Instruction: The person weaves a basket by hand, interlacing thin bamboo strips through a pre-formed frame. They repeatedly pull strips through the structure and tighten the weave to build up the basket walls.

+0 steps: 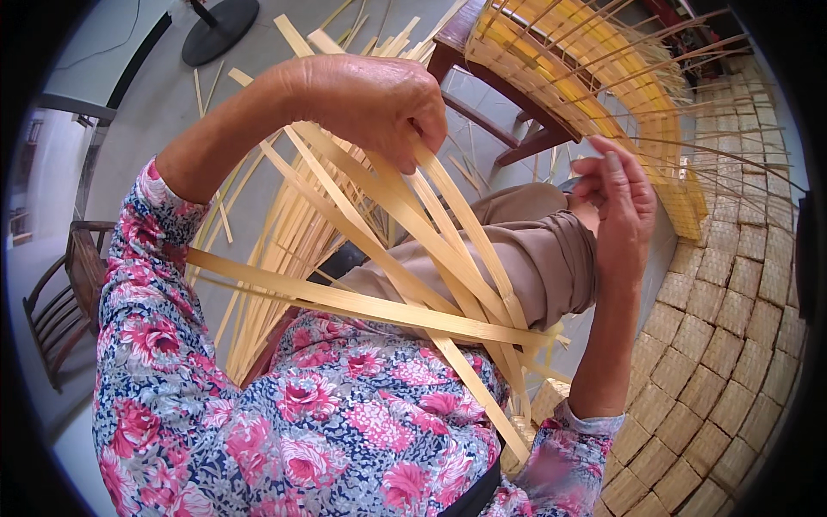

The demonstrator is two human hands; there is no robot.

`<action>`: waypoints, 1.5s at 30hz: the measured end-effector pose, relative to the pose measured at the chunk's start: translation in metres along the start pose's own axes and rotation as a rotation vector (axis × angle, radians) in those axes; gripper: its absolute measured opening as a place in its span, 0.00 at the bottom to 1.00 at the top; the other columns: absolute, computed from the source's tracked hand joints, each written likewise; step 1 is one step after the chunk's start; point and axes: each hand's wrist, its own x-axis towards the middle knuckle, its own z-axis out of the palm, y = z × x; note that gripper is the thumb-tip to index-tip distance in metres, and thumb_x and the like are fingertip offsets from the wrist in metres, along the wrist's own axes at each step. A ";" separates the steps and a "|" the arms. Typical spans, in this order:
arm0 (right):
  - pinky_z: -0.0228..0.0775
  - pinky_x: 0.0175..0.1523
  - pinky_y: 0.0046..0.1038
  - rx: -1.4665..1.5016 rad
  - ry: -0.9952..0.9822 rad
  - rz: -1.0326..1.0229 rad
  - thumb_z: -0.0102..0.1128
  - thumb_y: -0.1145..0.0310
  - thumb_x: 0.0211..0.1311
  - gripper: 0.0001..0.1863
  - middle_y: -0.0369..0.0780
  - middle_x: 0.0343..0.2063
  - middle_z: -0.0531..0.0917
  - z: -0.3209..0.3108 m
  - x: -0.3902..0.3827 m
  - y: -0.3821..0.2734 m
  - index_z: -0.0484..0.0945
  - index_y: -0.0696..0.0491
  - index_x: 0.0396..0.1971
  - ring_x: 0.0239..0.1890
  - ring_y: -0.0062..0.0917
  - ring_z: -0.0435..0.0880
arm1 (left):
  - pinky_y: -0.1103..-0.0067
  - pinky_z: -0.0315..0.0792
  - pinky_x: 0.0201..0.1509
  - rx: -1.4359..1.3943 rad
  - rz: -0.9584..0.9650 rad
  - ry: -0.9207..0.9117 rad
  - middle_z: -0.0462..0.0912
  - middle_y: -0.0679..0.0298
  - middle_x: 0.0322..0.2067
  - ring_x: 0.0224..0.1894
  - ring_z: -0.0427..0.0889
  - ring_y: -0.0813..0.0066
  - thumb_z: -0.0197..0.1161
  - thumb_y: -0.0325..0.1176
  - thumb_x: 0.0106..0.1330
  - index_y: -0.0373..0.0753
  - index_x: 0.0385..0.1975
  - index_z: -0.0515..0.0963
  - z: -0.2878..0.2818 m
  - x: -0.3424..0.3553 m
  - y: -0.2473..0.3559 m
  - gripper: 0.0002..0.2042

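Straw-yellow and flat, a narrow splint (468, 226) is clamped between the thumb and curled fingers of the left hand (379, 99), which is raised with the wrist bent and its back upward. From that grip the splint slants down to the lap. The right hand (618, 189) is lifted well apart on the other side, above the knee, its fingers loosely bent and parted from the thumb.

Below the hands, several more pale splints (379, 246) fan across the lap and cross one another near the right forearm. One long splint (362, 303) lies over them almost crosswise, and a few ends slope down past the waist. Under them are brown trousers (534, 228) and a blouse (370, 379) with pink flowers on blue and grey.

Beyond the left forearm, a loose heap of long splints (271, 241) spreads over the grey floor (172, 103). Past the knees, an unfinished yellow woven basket (594, 73), thin stakes jutting from it, rests on a dark reddish wooden stool (517, 90). Small woven blocks (724, 353) line the right side in rows. At far left are a brown wooden chair (82, 276) and, higher up, a round black base (221, 33).
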 end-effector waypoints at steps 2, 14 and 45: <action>0.73 0.42 0.18 -0.018 -0.210 0.083 0.53 0.62 0.77 0.17 0.39 0.36 0.87 0.014 -0.011 -0.011 0.79 0.58 0.55 0.35 0.17 0.81 | 0.74 0.76 0.32 -0.127 0.052 0.062 0.84 0.58 0.28 0.30 0.84 0.65 0.74 0.24 0.51 0.32 0.33 0.85 -0.004 0.001 0.002 0.09; 0.57 0.25 0.15 -0.270 -0.412 0.194 0.57 0.65 0.74 0.12 0.29 0.18 0.73 -0.046 -0.051 -0.065 0.83 0.59 0.41 0.19 0.10 0.69 | 0.70 0.74 0.44 0.123 0.174 0.412 0.82 0.59 0.35 0.40 0.81 0.62 0.74 0.36 0.58 0.37 0.40 0.82 -0.031 0.016 0.030 0.14; 0.71 0.35 0.23 -0.621 0.163 0.151 0.58 0.69 0.70 0.08 0.35 0.20 0.79 -0.212 -0.067 0.062 0.82 0.58 0.37 0.26 0.16 0.76 | 0.70 0.80 0.50 0.005 0.293 0.824 0.85 0.52 0.44 0.49 0.86 0.64 0.67 0.35 0.68 0.27 0.54 0.75 -0.021 0.237 0.105 0.21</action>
